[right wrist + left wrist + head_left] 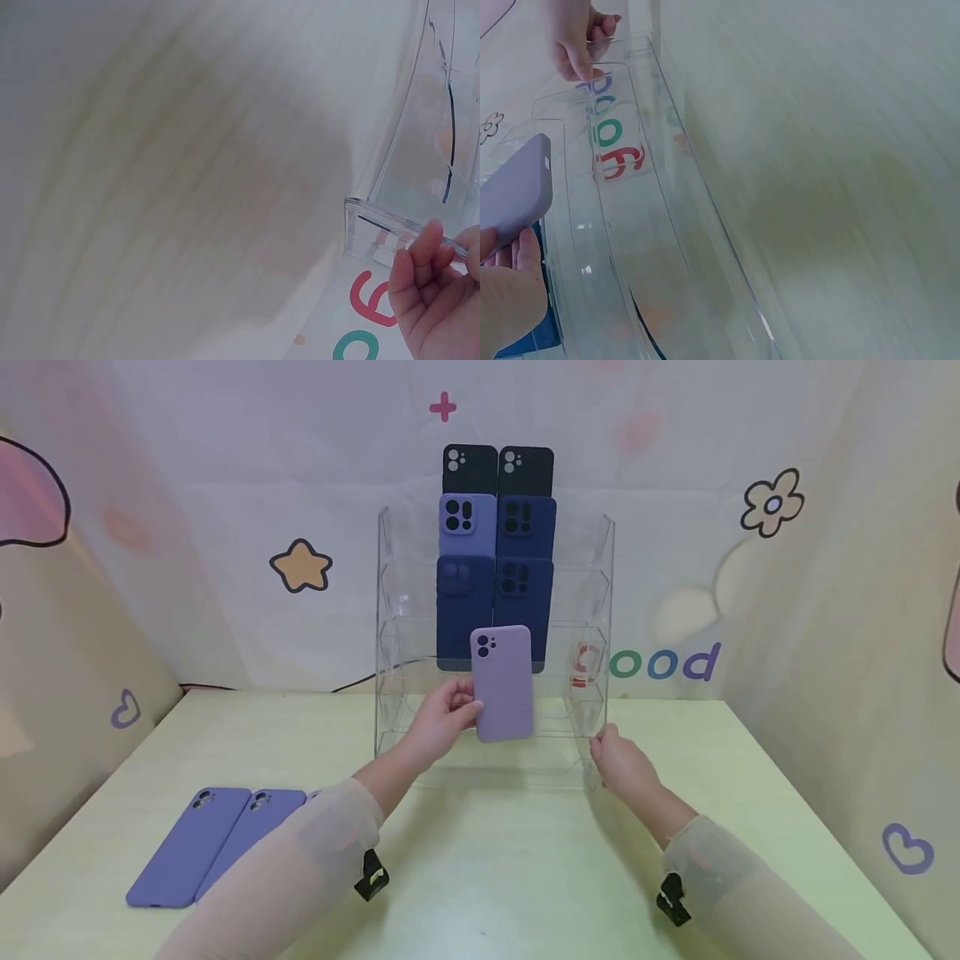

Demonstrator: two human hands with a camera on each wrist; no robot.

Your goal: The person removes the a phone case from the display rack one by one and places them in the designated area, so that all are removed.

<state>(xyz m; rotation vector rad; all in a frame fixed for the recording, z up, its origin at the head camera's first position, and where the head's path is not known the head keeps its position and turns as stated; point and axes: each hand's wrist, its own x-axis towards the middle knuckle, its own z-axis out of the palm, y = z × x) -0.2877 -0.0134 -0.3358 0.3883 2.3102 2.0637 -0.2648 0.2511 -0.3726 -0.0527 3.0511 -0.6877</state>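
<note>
My left hand (442, 722) pinches a light purple phone case (504, 693) by its left edge, thumb in front, and holds it upright before the clear tiered display rack (591, 706). The case overlaps the rack's lower tiers in the head view. With its fingers curled at the lower right side panel, my right hand (627, 766) grips the rack's edge; the right wrist view shows fingers and thumb around that clear edge. Two dark blue phone cases (462, 618) stand on the tier just behind the held case, partly hidden by it.
Higher on the rack stand a lavender case (468, 539), another blue case (526, 539) and two black cases (470, 477). Blue-purple cases (191, 852) lie in a row on the table at left, partly covered by my left sleeve (300, 860). A patterned cloth backdrop (225, 635) rises behind.
</note>
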